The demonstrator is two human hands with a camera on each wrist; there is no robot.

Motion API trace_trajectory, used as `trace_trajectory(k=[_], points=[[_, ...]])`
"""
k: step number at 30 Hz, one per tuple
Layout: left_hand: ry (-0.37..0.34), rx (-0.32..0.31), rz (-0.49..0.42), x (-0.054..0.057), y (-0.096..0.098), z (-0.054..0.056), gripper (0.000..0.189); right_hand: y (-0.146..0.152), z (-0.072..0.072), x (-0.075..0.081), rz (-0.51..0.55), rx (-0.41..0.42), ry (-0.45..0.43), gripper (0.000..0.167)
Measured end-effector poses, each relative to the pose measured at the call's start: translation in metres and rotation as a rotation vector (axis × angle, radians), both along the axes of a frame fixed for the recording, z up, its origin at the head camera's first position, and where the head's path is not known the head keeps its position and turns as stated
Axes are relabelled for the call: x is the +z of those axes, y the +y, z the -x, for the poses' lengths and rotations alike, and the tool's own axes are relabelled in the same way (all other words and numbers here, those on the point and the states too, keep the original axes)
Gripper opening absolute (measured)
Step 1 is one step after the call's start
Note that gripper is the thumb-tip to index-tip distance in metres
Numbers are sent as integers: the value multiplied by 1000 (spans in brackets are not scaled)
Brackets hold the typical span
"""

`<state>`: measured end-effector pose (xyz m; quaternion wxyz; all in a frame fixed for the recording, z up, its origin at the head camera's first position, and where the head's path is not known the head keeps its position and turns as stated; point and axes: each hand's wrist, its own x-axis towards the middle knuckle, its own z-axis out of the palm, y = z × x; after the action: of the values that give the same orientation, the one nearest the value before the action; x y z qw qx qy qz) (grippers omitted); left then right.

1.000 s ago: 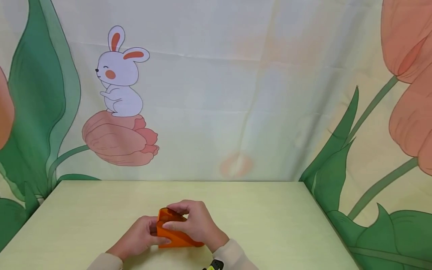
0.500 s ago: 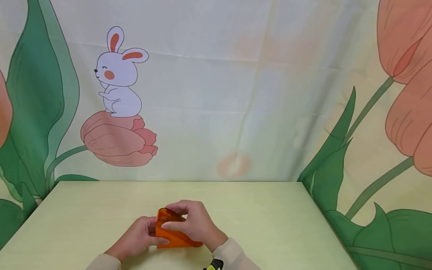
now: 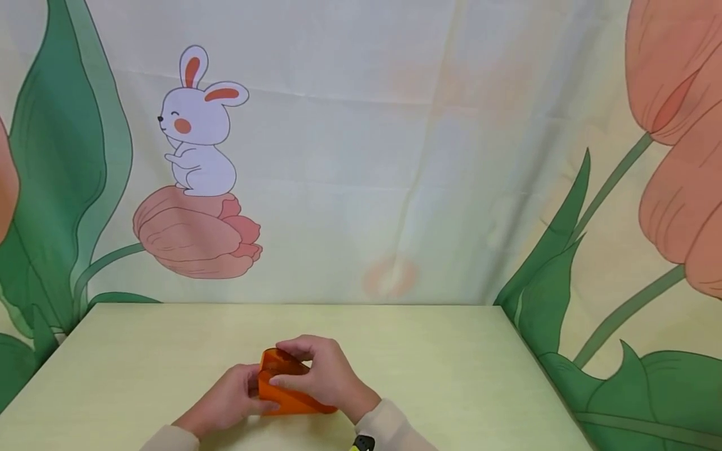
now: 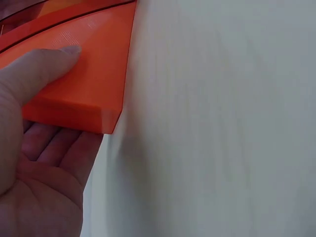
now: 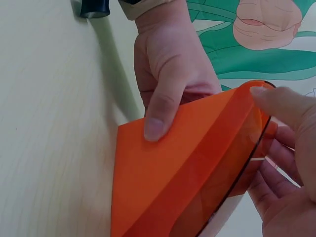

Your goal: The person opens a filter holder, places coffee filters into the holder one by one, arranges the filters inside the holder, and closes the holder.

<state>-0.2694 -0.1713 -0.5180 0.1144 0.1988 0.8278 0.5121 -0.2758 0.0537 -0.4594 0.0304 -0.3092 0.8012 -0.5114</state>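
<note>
An orange wedge-shaped plastic case with a see-through orange lid stands on the table, its slanted side facing up and to the right in the head view. My left hand grips its left end, thumb on the near face and the other fingers behind. In the left wrist view that thumb presses flat on the case. My right hand pinches the upper end near the lid, thumb on the near side and fingers curled over the far side. Whatever the case contains cannot be made out.
The pale table extends around the hands to a back edge against a printed backdrop with a rabbit and tulips. A black and yellow-green wrist device shows beside the right sleeve.
Both hands keep nearly the same hold on the case. The view shifts slightly, and hands and case sit a few pixels further left.
</note>
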Motion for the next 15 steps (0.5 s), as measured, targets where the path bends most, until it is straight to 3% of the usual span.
trace_trajectory(k=[7, 12, 15], points=[[-34, 22, 37, 7, -16, -3, 82, 28, 9, 3, 82, -7, -21, 51], [21, 0, 77, 18, -36, -4, 90, 66, 25, 5, 112, -169, -6, 43], [89, 25, 130, 24, -44, -3, 88, 86, 33, 8, 79, -293, 12, 41]])
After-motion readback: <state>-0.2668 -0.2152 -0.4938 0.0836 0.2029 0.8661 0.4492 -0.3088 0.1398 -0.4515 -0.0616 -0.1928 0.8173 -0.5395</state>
